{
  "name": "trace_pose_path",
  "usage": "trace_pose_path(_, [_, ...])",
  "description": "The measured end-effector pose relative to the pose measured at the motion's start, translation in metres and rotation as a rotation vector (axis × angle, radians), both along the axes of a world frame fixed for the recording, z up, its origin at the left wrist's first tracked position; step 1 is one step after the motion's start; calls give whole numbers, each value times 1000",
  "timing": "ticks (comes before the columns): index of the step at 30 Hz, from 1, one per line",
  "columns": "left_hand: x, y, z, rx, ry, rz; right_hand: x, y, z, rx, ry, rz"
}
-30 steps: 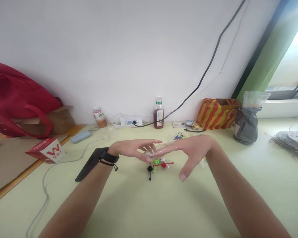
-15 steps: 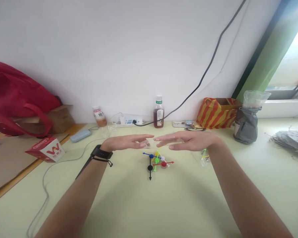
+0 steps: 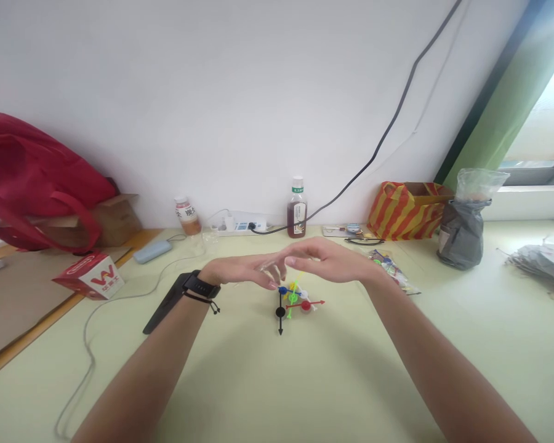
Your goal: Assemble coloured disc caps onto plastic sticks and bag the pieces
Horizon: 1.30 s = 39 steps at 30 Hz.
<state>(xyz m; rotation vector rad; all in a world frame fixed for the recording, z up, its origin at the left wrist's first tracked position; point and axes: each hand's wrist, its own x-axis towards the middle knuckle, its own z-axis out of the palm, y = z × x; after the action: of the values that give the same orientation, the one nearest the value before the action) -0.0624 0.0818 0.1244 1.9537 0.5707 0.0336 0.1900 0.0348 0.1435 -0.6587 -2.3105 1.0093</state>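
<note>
My left hand (image 3: 240, 271) and my right hand (image 3: 325, 258) meet above the table, their fingers bent and overlapping. Shiny clear plastic film (image 3: 268, 266) shows between the fingers, and both hands seem closed on it; some fingertips are hidden. Just below and nearer to me lies a cluster of small arrow spinners. Among them are a black spinner (image 3: 281, 312), a red spinner (image 3: 306, 305), a green spinner (image 3: 293, 298), a blue spinner (image 3: 283, 290) and a white spinner (image 3: 303, 295), with some yellow behind. Beyond my right wrist lies a clear bag of colored pieces (image 3: 390, 267).
A dark flat object (image 3: 166, 304) lies beside my left wrist. Along the wall stand a dark drink bottle (image 3: 297, 212), a power strip (image 3: 240, 225) and a striped bag (image 3: 401, 212). A red-and-white box (image 3: 90, 277) is at left, a grey bag (image 3: 461, 234) at right.
My right hand has moved left, its fingers bending over those of my left hand, which has shifted slightly right. The bag of pieces shows more fully. The spinners lie as before.
</note>
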Motion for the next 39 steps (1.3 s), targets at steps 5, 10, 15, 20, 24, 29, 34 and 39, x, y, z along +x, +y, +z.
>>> trace_pose_path(5, [-37,26,-17,33,1,280,10,30,-28,154,5,-458])
trace_pose_path(10, [-55,42,-40,-132,-267,366,-7,38,-65,78,-392,-300])
trace_pose_path(15, [-52,41,-46,-296,-386,372,-35,23,-81,140,-613,-331])
trace_pose_path(20, [-49,42,-45,-351,-397,321,-36,21,-81,167,-614,-365])
trace_pose_path(24, [-48,41,-41,-344,-401,282,-30,28,-81,166,-562,-397])
trace_pose_path(29, [-47,36,-36,-329,-390,275,-24,38,-84,48,-366,-407])
trace_pose_path(34, [-47,35,-34,-302,-352,287,-17,46,-85,-164,-96,-404])
trace_pose_path(39, [-47,35,-32,-185,-301,258,1,58,-70,-40,228,-565])
